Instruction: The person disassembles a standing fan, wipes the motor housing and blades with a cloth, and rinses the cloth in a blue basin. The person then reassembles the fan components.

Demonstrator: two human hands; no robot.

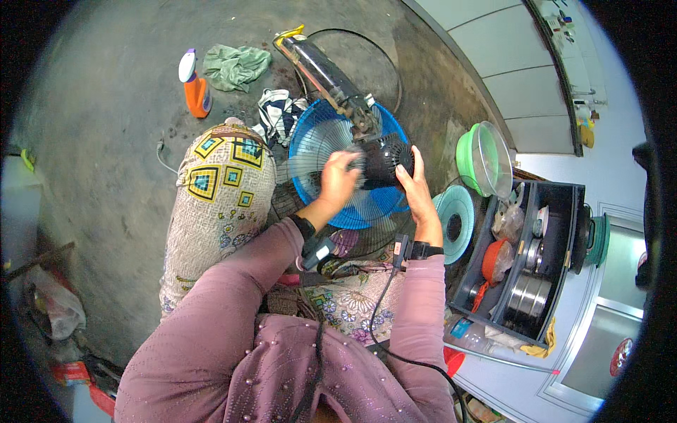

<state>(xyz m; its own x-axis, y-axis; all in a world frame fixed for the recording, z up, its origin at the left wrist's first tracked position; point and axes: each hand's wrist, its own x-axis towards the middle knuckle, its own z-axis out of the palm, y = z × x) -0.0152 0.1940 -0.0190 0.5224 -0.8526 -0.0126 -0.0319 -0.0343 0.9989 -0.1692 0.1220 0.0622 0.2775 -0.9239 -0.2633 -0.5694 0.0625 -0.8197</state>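
Note:
A black fan motor housing (378,163) lies over the wire grille (323,138) of an electric fan, above a blue plastic basin (302,182). My right hand (418,193) holds the vented end of the housing, thumb on its face and fingers around its edge. Against the other end is my left hand (338,180), fingers curled and blurred; a blurred dark and pale thing lies at its fingertips, and I cannot tell what it is. The fan's dark stand column (328,71) extends up and left from the housing.
An orange spray bottle (197,96), a green cloth (236,67) and a striped cloth (278,115) are on the concrete floor. At right are a turquoise fan part (456,224), a green basin (468,158) and a dark rack (552,254) of pots. A cable loops behind the column.

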